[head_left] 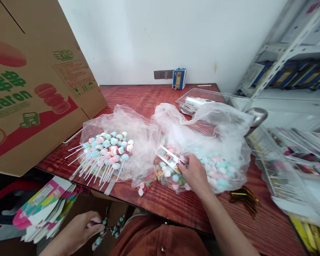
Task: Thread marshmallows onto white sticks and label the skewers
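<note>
My right hand (194, 173) pinches a flat white printed packet (171, 159) by its near end. The packet lies slanted over a clear plastic bag (229, 124) of pink, blue and white puffy sweets (220, 170). Low at the left, my left hand (82, 227) is closed, thumb against fingers, beside blue, white and brown sweets (98, 242) that hang below the table edge. Whether it grips them is hidden by the fingers. Between the hands, a heap of sweets on white sticks (106, 149) rests on another clear bag (138, 142).
A big cardboard box (42, 78) stands at the left, above folded printed cartons (46, 199). Gold twist ties (244, 199) lie right of my forearm. Behind the bags are a clear tray (216, 95) and a blue device (179, 79). Bins of packets (296, 153) line the right side.
</note>
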`<state>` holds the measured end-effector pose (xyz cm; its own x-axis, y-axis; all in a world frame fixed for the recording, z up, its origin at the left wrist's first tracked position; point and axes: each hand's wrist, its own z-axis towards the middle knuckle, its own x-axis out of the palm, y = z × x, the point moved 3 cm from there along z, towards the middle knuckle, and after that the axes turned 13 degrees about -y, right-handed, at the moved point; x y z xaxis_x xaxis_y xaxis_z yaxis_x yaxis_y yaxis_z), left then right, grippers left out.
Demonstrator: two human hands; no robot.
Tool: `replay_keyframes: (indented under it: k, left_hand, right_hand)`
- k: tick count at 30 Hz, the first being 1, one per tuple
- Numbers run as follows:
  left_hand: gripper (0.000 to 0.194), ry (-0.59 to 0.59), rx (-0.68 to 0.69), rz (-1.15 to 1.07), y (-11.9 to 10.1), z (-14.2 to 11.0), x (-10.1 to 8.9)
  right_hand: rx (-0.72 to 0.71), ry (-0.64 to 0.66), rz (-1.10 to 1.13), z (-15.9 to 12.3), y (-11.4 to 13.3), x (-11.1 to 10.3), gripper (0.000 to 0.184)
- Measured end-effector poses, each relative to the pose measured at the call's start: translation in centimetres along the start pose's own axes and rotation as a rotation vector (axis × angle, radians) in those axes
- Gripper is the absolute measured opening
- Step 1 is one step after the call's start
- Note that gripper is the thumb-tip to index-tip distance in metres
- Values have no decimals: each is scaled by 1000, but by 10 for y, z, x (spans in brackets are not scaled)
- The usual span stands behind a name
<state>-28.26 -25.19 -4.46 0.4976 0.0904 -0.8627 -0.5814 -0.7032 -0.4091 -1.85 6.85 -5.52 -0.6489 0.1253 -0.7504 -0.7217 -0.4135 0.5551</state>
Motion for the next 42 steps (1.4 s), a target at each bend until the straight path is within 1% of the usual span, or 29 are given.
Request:
replay_keyframes:
  k: [2, 3, 5, 6, 7, 9, 11, 13, 15, 17, 19, 20, 23, 25, 27, 29, 31, 33, 34, 36, 39, 41, 42]
  left_hand:
    - [27, 186, 152, -197, -44, 4, 5]
    - [26, 253, 227, -275, -69, 5, 7]
    - [26, 376, 367, -450, -120, 8, 14]
    - [28, 445, 407, -551, -144, 10, 20]
    - [30, 520, 406, -654, -166, 13, 30]
    - [32, 645, 317, -845, -203, 20, 56]
    - [33, 704, 269, -967, -232, 27, 84]
    - [31, 725, 246, -979, -252, 32, 110]
    - [27, 725, 236, -959, -262, 34, 127]
    - [25, 717, 219, -964, -264, 32, 137]
    - [28, 698, 183, -989, -261, 30, 141]
    - [30, 682, 158, -1003, -258, 29, 141]
    - [36, 648, 74, -1082, -247, 26, 138]
    - [37, 654, -15, -1202, -243, 26, 136]
    - [39, 672, -89, -1371, -244, 29, 136]
    - [44, 718, -106, -1582, -253, 33, 136]
    - [45, 787, -98, -1797, -267, 39, 135]
    - [40, 826, -116, -1966, -282, 45, 133]
    - [37, 808, -131, -2021, -288, 47, 131]
    - [34, 710, -155, -2051, -297, 49, 125]
    - [32, 498, -195, -1915, -301, 51, 117]
    - [32, 379, -219, -1785, -299, 53, 116]
    - [33, 335, -219, -1730, -298, 54, 116]
  right_hand:
    - [5, 1, -33, 1, 5, 6, 11]
    - [-4, 3, -50, 0, 7, 6, 9]
    - [-41, 6, -85, 0, 10, 2, 18]
    - [-63, 4, -102, 0, 10, -1, 21]
    - [-85, 2, -117, 1, 10, -5, 22]
    - [-127, 4, -141, 3, 10, -12, 22]
    - [-156, 20, -150, 5, 8, -17, 22]
    - [-166, 43, -145, 7, 5, -17, 19]
    - [-139, 65, -119, 8, 2, -14, 13]
    - [-105, 89, -89, 8, 0, -9, 11]
    - [-91, 113, -63, 7, -1, -4, 8]
    - [-100, 116, -56, 7, 0, -3, 10]
    - [-178, 64, -45, 9, 3, -7, 16]
    - [-218, 11, 16, 11, 6, -14, 19]
    - [-193, 25, 147, 14, 9, -22, 19]
    - [-133, 88, 296, 16, 14, -32, 18]
    - [-68, 146, 412, 16, 19, -46, 15]
    - [10, 143, 491, 14, 22, -63, 14]
    - [52, 131, 511, 12, 22, -72, 15]
    - [129, 103, 524, 6, 19, -84, 16]
    - [245, 62, 557, -8, 8, -91, 22]
    - [342, 19, 620, -18, 0, -90, 29]
    - [383, -4, 643, -24, -4, -88, 30]
